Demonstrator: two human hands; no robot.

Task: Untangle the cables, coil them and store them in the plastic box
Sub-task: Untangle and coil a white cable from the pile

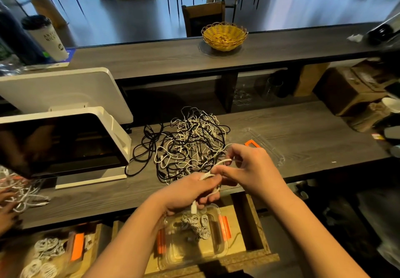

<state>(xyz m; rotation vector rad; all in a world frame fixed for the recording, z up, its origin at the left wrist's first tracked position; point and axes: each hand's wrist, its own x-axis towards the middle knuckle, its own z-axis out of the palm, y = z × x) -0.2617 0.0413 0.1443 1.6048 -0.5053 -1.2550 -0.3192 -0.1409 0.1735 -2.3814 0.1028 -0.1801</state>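
Note:
A tangled heap of black and white cables [188, 143] lies on the grey wooden counter [303, 130]. My left hand [190, 193] grips a partly coiled white cable [207, 176], and one plug hangs below the fist. My right hand [249, 167] pinches the same cable's free length just above the coil. Below both hands, a clear plastic box [218, 249] with orange clips sits in an open wooden drawer and holds several coiled white cables. The box's clear lid [266, 145] lies on the counter to the right of the heap.
A white point-of-sale screen [65, 145] stands at the left. Another person's hands [6, 206] work on white cables at the far left edge. A second box of coiled cables [49, 254] sits lower left. A wicker basket [224, 35] rests on the upper shelf.

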